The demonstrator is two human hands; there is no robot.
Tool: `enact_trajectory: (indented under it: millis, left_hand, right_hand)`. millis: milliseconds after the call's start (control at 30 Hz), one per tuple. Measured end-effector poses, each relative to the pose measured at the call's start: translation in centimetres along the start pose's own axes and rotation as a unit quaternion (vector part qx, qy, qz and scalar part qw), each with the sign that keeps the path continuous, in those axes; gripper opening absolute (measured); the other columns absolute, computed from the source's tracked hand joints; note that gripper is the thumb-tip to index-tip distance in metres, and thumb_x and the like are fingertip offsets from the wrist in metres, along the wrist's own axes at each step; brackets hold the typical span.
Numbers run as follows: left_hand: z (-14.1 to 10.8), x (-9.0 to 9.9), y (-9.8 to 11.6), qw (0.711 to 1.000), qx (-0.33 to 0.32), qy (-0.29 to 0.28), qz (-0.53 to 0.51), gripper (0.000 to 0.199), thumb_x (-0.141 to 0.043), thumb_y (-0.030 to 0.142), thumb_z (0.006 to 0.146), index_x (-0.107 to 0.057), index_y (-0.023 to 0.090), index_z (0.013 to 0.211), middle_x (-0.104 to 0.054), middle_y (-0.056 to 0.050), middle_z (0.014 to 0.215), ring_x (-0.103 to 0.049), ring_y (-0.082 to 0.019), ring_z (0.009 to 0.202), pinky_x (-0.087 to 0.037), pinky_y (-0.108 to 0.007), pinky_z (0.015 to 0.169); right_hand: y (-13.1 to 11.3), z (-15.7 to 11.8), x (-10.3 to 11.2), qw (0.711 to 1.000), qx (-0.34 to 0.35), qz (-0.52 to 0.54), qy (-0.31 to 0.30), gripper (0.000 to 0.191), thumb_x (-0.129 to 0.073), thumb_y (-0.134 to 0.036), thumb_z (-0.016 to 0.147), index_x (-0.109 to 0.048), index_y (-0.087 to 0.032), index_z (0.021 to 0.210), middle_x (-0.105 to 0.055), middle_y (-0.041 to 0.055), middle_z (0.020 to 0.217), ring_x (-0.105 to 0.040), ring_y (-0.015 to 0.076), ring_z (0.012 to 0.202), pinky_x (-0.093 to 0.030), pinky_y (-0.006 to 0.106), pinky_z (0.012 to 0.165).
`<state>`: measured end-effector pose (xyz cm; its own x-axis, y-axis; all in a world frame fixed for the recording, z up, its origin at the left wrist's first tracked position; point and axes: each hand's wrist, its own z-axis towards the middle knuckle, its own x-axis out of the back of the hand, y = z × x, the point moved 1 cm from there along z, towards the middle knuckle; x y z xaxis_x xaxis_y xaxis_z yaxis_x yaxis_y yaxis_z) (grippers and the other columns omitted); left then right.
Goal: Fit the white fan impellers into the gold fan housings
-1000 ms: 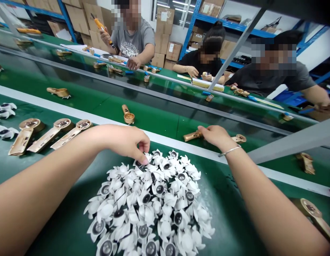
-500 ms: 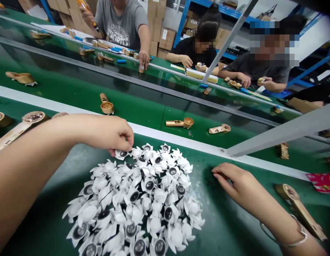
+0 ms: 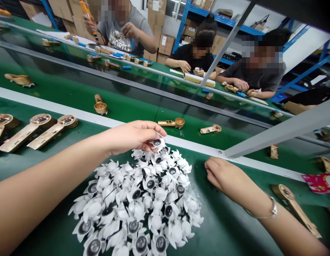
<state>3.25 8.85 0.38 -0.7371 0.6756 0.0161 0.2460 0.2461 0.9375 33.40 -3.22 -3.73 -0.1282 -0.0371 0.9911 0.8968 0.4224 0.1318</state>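
A small white fan blade (image 3: 157,143) with a dark round hub is pinched in the fingers of my left hand (image 3: 138,137). That hand is over the far edge of a heaped pile of similar white fan blades (image 3: 135,206) on the green tabletop. Some blades in the pile show dark hubs, others smooth white domes. Right of the pile, my right hand (image 3: 220,172) rests near the tabletop with its fingers curled in. No object shows in it, though its fingertips are turned away from view. A bangle circles the right wrist.
Gold handheld fan housings (image 3: 54,131) lie at left, one (image 3: 295,209) at right. More housings (image 3: 171,123) lie on the green conveyor (image 3: 133,103) beyond a white rail. A grey post (image 3: 282,129) slants at right beside a red packet (image 3: 319,183). Several people work across the line.
My left hand has moved right and lifted a fan blade at the pile's far edge. My right hand's fingers have curled in. Across the line, a person's hand has risen from the bench.
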Motion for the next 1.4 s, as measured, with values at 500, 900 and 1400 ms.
enact_trajectory:
  millis: [500,900,1400]
  left_hand:
    - [-1.1,-0.3,1.2,0.992,-0.023,-0.027,-0.122,0.034,-0.081,0.02,0.074,-0.075,0.022,0.107,-0.076,-0.003,0.094,-0.07,-0.011,0.086,-0.054,-0.015,0.074]
    - [-0.8,-0.8,0.9,0.993,-0.079,0.055,-0.073,0.035,-0.084,0.035,0.07,-0.077,0.024,0.102,-0.075,-0.001,0.082,-0.066,-0.01,0.071,-0.054,-0.022,0.069]
    - [-2.2,-3.6,0.3,0.954,-0.265,0.068,0.125,0.033,-0.088,0.036,0.062,-0.08,0.021,0.091,-0.077,-0.002,0.086,-0.07,-0.016,0.073,-0.06,-0.027,0.071]
  right_hand:
    - [2.9,-2.9,-1.0,0.99,-0.02,0.132,0.048,0.016,-0.049,-0.023,0.099,-0.062,-0.018,0.106,-0.066,0.0082,0.103,-0.063,0.0193,0.094,-0.052,0.033,0.084]
    - [-0.2,-0.6,-0.3,0.999,0.04,-0.013,0.019,0.014,-0.049,-0.01,0.093,-0.058,-0.016,0.084,-0.059,0.0077,0.084,-0.055,0.0213,0.073,-0.047,0.037,0.064]
    - [-6.7,6.7,7.9,0.91,0.031,0.35,0.22,0.011,-0.054,-0.01,0.091,-0.058,-0.019,0.088,-0.06,0.0006,0.084,-0.056,0.0104,0.076,-0.046,0.023,0.067]
